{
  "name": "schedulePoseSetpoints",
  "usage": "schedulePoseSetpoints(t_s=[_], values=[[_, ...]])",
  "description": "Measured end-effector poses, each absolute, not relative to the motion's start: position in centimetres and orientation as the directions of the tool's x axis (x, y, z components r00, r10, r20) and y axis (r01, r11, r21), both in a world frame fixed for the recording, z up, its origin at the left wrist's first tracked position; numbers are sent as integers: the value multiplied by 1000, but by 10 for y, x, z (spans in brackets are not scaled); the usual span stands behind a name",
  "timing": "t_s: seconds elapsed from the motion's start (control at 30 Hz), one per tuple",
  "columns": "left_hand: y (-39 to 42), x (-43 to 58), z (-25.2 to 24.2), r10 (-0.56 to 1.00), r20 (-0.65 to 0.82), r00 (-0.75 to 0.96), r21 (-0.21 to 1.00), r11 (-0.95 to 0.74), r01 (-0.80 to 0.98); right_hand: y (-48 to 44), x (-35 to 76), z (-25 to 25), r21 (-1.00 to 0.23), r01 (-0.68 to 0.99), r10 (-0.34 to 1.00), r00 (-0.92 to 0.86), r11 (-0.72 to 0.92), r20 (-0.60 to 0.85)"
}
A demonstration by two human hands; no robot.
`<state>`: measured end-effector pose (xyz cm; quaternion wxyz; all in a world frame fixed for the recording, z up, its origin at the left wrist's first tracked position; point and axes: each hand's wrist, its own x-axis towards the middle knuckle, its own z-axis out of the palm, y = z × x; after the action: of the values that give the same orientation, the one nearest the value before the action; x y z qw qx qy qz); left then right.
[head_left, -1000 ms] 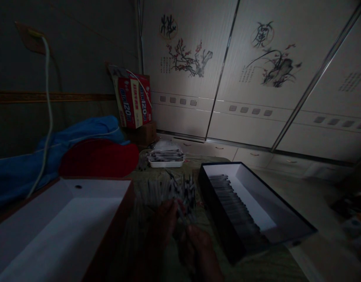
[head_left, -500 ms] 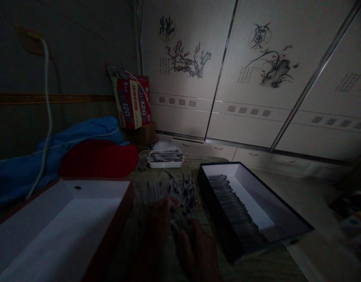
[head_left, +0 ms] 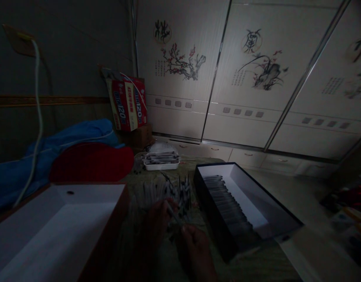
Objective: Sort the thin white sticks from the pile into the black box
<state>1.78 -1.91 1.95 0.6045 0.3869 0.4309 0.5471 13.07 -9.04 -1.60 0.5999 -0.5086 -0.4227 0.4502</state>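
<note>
A slim, pale pen (head_left: 174, 214) slants between my two hands in the dim light. The fingertips of my left hand (head_left: 156, 221) pinch its upper end, while the thumb and fingers of my right hand (head_left: 196, 244) grip the lower end. Just beyond them, a pile of loose pens and clear tubes (head_left: 156, 190) lies on the tabletop, with several dark tips (head_left: 184, 190) sticking up. To the right, a dark box (head_left: 270, 207) with a white lining holds a long row of similar pens (head_left: 227, 201). The light is too low for finer detail on the held pen.
At left stands a reddish box (head_left: 65, 231) with a white interior. A white tray (head_left: 162, 166) of pens sits at the back, near a red cushion-like item (head_left: 93, 162) and blue cloth (head_left: 77, 135). Behind are a red carton (head_left: 127, 103), a hanging white cable (head_left: 37, 105) and sliding cabinet doors (head_left: 180, 121).
My hands have lifted slightly and the pen now shows clearly between them. My right fingers have closed around its lower end. The whole view has shifted slightly.
</note>
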Motion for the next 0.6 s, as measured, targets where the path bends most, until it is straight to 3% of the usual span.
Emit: schedulePoseSetpoints(t_s=[0.13, 0.27, 0.33, 0.43, 0.5, 0.57, 0.6], values=[[-23, 15, 26, 993, -110, 47, 927, 120, -356, -97, 131, -11, -903, 366, 920, 225, 225, 321], [-25, 14, 28, 992, -119, 41, 933, 126, -338, -100, 131, -8, -848, 461, 908, 180, 261, 377], [-24, 15, 27, 988, -133, 73, 920, 150, -361, -98, 132, -8, -911, 343, 925, 216, 228, 313], [-22, 15, 27, 990, -124, 67, 938, 139, -317, -94, 135, -7, -994, -102, 993, 114, 37, 25], [-21, 15, 27, 996, -71, 58, 970, 82, -229, -92, 137, -6, -902, -394, 984, -90, -178, -155], [-20, 16, 26, 997, -44, 56, 979, 54, -197, -90, 137, -6, -813, -504, 954, -213, -291, -209], [-20, 17, 25, 996, -62, 66, 971, 76, -226, -90, 137, -7, -825, -495, 961, -190, -271, -202]])
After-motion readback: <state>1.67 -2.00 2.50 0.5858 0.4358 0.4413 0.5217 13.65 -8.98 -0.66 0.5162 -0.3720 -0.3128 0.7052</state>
